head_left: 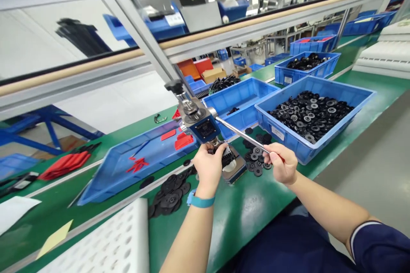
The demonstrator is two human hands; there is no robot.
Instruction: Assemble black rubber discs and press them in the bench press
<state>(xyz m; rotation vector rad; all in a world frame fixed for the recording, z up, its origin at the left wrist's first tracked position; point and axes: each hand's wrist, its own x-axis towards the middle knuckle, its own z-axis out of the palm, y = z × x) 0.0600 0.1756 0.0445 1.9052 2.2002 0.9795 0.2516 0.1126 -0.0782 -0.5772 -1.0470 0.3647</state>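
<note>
Forearms: two bare arms reach up from the bottom of the frame, a teal band on the left wrist.
Left hand (pixel 209 166): grip closed around a small black part (pixel 226 156) seated on the press base, just right of frame centre.
Right hand (pixel 282 164): grip closed on the end of the steel lever (pixel 240 133), fingers wrapped round the bar.
Black part: small, stiff, probably light moulded plastic or rubber; ridged edge looks easy to pinch from the sides, best held at the rim clear of the ram.
Hand press (pixel 203 124): blue-bodied, metal, likely heavy and rigid; stands on the green counter (pixel 243 213) at centre.
Lever: smooth polished rod, could be slippery; best taken at its far end for leverage.
Loose black discs (pixel 169 190): heaped on the counter to the left of the press, more just right of it.
Blue bin of discs (pixel 312 113): centre right, well filled.
Shallow blue tray (pixel 134 166): centre left, with red pieces.
White perforated tray (pixel 112 243): lower left.
</note>
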